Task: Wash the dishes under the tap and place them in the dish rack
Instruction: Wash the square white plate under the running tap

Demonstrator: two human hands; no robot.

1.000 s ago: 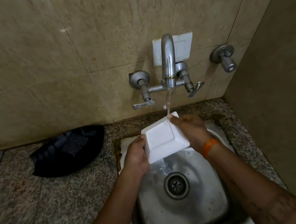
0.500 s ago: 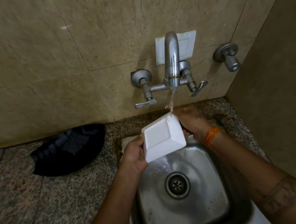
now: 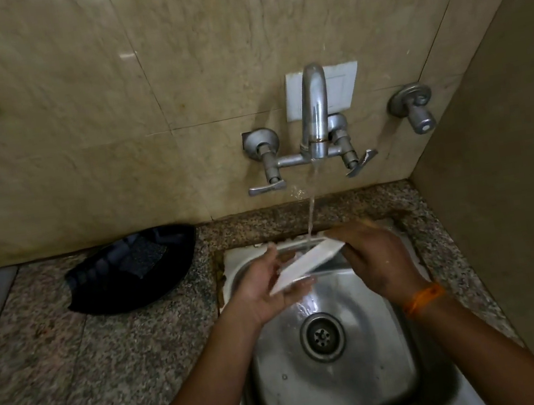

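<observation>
white square dish (image 3: 305,260) held tilted over the steel sink (image 3: 334,358), its upper edge under the stream from the tap (image 3: 314,115). left hand (image 3: 265,291) cradles the lower corner from beneath, palm up, fingers curled round the near edge. right hand (image 3: 375,255) grips the upper right end, fingers wrapped over the rim; orange band (image 3: 423,298) at that wrist. water running. black basket (image 3: 130,269) sits on the granite table (image 3: 75,369), left of the sink, well apart from the dish.
</observation>
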